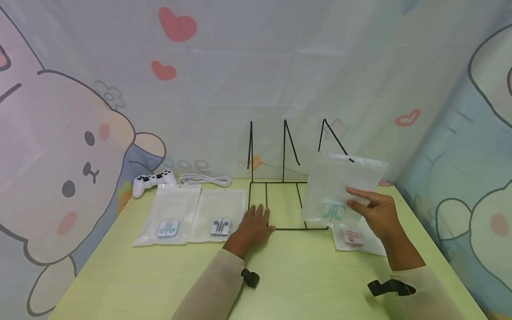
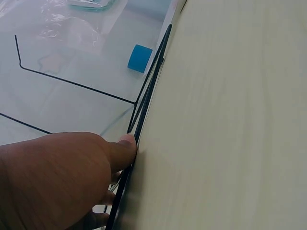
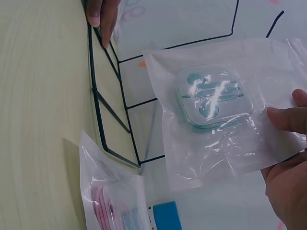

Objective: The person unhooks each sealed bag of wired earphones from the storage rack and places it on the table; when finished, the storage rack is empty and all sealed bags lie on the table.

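Note:
My right hand (image 1: 376, 211) pinches the side of a clear and white zip bag (image 3: 216, 153). Inside it lies a square case of mint-green earphones (image 3: 213, 98). The bag's top hole overlaps the tip of the right hook on a black wire rack (image 1: 284, 151) in the head view. My left hand (image 1: 254, 226) rests with outstretched fingers on the front left of the rack's base; in the left wrist view its thumb (image 2: 125, 146) touches the black bar. Behind my right hand, partly hidden, a bag with pink earphones (image 1: 353, 238) lies on the table.
Left of the rack lie a bag with light-blue earphones (image 1: 168, 228) and one with grey earphones (image 1: 220, 226). Behind them are a white game controller (image 1: 154, 181) and a coiled white cable (image 1: 205, 179). A small blue object (image 3: 166, 216) stands beyond the pink bag. A printed cloth (image 1: 240, 80) backs the table.

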Demonstrator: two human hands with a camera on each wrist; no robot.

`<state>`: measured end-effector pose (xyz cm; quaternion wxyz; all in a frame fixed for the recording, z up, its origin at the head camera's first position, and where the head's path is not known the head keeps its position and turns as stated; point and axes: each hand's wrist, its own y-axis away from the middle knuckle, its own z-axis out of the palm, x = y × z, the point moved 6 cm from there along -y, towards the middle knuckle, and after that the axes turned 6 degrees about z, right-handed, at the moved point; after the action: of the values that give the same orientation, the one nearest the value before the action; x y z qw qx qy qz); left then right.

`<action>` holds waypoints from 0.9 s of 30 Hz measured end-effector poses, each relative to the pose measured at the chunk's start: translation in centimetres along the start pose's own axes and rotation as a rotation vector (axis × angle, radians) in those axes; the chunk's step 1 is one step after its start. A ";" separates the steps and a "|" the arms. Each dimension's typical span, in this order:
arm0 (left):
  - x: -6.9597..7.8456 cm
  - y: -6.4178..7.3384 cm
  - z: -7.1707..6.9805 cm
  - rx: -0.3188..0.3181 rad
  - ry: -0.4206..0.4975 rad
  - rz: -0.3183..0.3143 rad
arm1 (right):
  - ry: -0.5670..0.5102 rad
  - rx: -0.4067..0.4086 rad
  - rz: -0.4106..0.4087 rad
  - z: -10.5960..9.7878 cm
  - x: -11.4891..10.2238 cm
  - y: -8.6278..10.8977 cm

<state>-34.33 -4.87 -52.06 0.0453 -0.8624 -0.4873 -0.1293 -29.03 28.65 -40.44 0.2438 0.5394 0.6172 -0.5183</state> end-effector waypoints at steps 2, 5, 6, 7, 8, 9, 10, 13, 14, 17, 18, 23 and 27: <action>0.0 0.0 0.1 -0.001 -0.006 0.000 | -0.009 0.006 -0.014 0.0 -0.1 0.2; -0.1 0.0 0.2 -0.005 -0.006 -0.004 | -0.040 0.006 -0.035 0.0 -0.3 0.4; -0.1 -0.1 0.2 -0.006 -0.004 -0.006 | -0.048 0.005 -0.043 0.0 -0.4 0.4; -0.2 -0.1 0.2 -0.008 -0.005 -0.007 | -0.055 0.004 -0.050 0.0 -0.4 0.5; -0.2 -0.1 0.3 -0.008 -0.003 -0.008 | -0.063 0.003 -0.057 0.0 -0.5 0.5; -0.2 -0.2 0.3 -0.007 -0.002 -0.009 | -0.062 0.002 -0.062 -0.1 -0.6 0.6; -0.3 -0.2 0.3 -0.006 -0.003 -0.009 | -0.062 0.002 -0.068 -0.1 -0.7 0.6; -0.3 -0.3 0.3 -0.005 -0.004 -0.006 | -0.072 -0.001 -0.080 -0.2 -0.9 0.8; -0.3 -0.3 0.3 -0.005 -0.005 -0.005 | -0.080 -0.003 -0.083 -0.3 -1.0 0.9; -0.3 -0.4 0.3 -0.006 -0.008 -0.005 | -0.093 -0.009 -0.092 -0.4 -1.0 1.0; -0.3 -0.4 0.3 -0.005 -0.009 -0.006 | -0.098 -0.013 -0.096 -0.4 -1.0 1.0; -0.4 -0.5 0.3 -0.001 -0.006 -0.014 | -0.099 -0.026 -0.088 -0.3 -0.7 1.0; -0.3 -0.4 0.4 -0.005 -0.007 -0.008 | -0.062 -0.044 -0.030 -0.1 -0.1 1.0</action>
<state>-34.77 -4.82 -52.50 0.0410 -0.8610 -0.4907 -0.1278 -28.06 28.58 -40.73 0.2666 0.5085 0.6285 -0.5247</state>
